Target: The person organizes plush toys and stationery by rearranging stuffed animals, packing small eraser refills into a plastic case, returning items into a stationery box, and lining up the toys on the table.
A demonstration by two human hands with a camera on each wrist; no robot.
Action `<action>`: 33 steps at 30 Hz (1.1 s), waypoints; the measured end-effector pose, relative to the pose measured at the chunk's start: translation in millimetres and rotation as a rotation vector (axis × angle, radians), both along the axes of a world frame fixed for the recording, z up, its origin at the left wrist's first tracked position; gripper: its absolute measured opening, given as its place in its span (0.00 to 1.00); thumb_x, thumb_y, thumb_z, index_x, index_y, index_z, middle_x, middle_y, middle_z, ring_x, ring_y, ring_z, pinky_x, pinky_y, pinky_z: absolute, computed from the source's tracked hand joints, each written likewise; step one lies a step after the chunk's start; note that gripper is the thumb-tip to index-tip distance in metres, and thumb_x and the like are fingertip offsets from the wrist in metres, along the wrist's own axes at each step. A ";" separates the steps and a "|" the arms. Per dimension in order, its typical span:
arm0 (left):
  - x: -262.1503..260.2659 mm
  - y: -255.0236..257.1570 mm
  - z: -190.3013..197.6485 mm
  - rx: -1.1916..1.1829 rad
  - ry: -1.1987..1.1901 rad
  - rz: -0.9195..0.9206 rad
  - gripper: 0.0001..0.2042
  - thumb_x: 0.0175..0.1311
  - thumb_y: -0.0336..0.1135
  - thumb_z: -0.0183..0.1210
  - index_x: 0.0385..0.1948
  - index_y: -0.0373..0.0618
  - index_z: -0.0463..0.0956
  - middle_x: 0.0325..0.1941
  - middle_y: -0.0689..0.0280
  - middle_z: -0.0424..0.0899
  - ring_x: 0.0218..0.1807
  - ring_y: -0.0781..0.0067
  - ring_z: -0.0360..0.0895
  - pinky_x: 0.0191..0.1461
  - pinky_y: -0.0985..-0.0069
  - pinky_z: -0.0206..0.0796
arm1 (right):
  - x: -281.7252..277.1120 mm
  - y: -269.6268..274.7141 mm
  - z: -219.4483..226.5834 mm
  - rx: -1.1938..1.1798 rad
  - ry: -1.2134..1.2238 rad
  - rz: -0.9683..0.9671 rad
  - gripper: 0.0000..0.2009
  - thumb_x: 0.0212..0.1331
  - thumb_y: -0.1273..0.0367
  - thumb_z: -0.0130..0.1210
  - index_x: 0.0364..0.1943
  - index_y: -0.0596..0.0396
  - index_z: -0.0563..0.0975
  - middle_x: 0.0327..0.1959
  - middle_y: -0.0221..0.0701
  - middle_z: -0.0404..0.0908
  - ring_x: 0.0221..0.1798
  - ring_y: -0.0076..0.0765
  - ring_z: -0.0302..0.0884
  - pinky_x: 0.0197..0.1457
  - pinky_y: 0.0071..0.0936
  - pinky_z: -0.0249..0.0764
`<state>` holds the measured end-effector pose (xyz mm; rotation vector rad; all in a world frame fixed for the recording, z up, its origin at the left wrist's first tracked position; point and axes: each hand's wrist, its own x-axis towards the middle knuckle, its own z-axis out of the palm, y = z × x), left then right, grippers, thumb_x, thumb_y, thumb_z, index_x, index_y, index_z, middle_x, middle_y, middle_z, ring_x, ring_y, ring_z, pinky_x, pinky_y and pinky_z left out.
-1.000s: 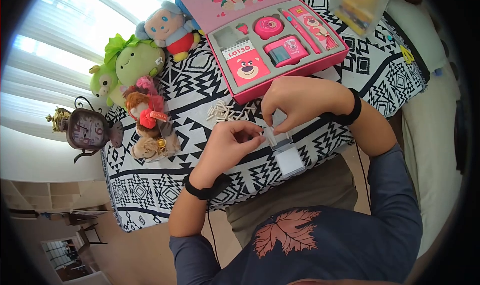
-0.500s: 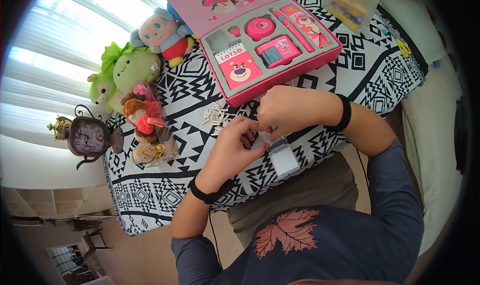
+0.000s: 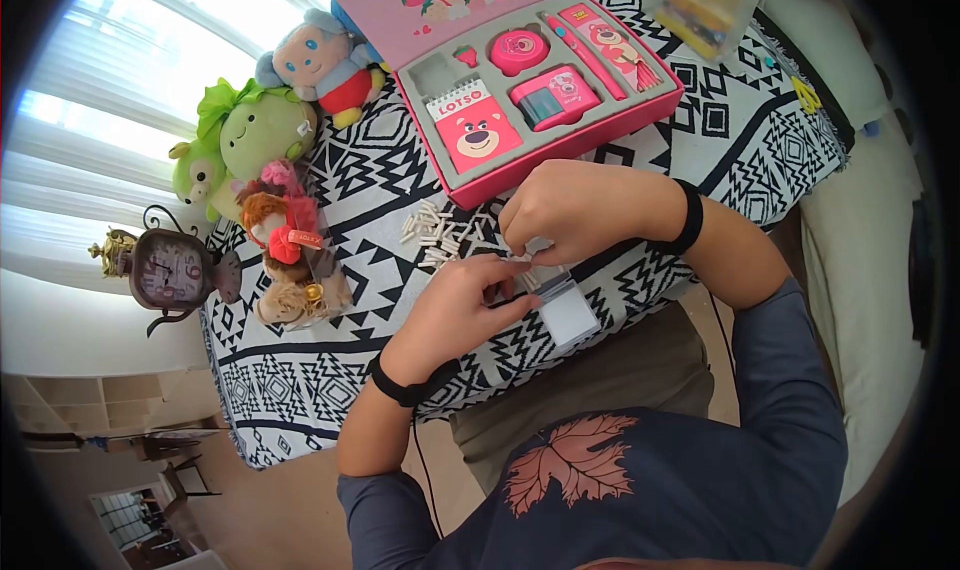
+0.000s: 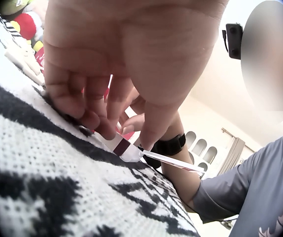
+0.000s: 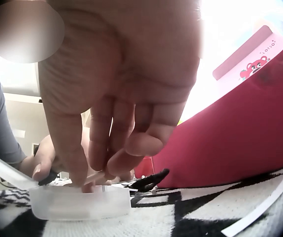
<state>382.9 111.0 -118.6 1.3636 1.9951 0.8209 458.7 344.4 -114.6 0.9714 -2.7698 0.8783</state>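
Note:
A small clear plastic box (image 5: pixel 82 205) lies on the patterned cloth, its lid (image 3: pixel 570 316) folded back toward the person. My left hand (image 3: pixel 452 305) holds the box from the left, thumb by the hinge and fingers along its side. Over the box, my right hand (image 3: pixel 585 205) points its fingers down into the open part. A thin, pale little stick (image 5: pixel 95 177) shows between its thumb and fingers in the right wrist view. Left of the box is a loose pile of short white sticks (image 3: pixel 432 232); the left fingers partly hide the box's inside.
Behind the hands stands an open pink gift box (image 3: pixel 560 160) with a notepad (image 3: pixel 477 135) and other stationery. Plush toys (image 3: pixel 262 130), wrapped dolls (image 3: pixel 285 240) and a clock (image 3: pixel 172 270) are at the left. Yellow scissors (image 3: pixel 806 95) lie far right, near a clear pouch (image 3: pixel 700 20).
The right hand dipped over the clear box, then shifted slightly up and left. The left hand has closed in along the box's side. The view has shifted a little.

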 end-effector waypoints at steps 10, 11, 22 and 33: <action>-9.9 -7.6 1.6 -0.041 -0.079 0.027 0.10 0.59 0.31 0.75 0.40 0.39 0.90 0.33 0.66 0.91 0.32 0.80 0.83 0.38 0.79 0.73 | -1.8 -3.5 -4.5 0.024 -0.016 -0.001 0.06 0.48 0.70 0.69 0.30 0.55 0.90 0.33 0.35 0.88 0.40 0.46 0.88 0.45 0.41 0.83; -11.1 -8.6 1.9 -0.041 -0.080 0.030 0.10 0.59 0.31 0.75 0.40 0.39 0.90 0.33 0.66 0.91 0.32 0.80 0.83 0.38 0.79 0.73 | -2.2 -4.3 -7.1 0.024 -0.017 0.001 0.06 0.48 0.70 0.69 0.30 0.55 0.90 0.33 0.35 0.88 0.40 0.46 0.88 0.45 0.41 0.83; -13.8 -9.1 -5.4 -0.052 -0.188 0.161 0.08 0.61 0.27 0.73 0.40 0.35 0.89 0.35 0.66 0.92 0.37 0.81 0.87 0.44 0.81 0.79 | -2.4 -9.7 -11.8 -0.040 0.082 0.017 0.05 0.50 0.71 0.67 0.31 0.57 0.88 0.34 0.33 0.84 0.40 0.45 0.87 0.43 0.39 0.83; -18.2 -6.8 -18.1 0.016 -0.284 0.267 0.07 0.62 0.21 0.70 0.40 0.35 0.84 0.38 0.67 0.91 0.39 0.82 0.87 0.45 0.82 0.79 | -5.1 -9.3 -13.3 0.091 0.079 -0.017 0.07 0.53 0.72 0.69 0.37 0.51 0.89 0.33 0.32 0.84 0.42 0.44 0.87 0.45 0.43 0.84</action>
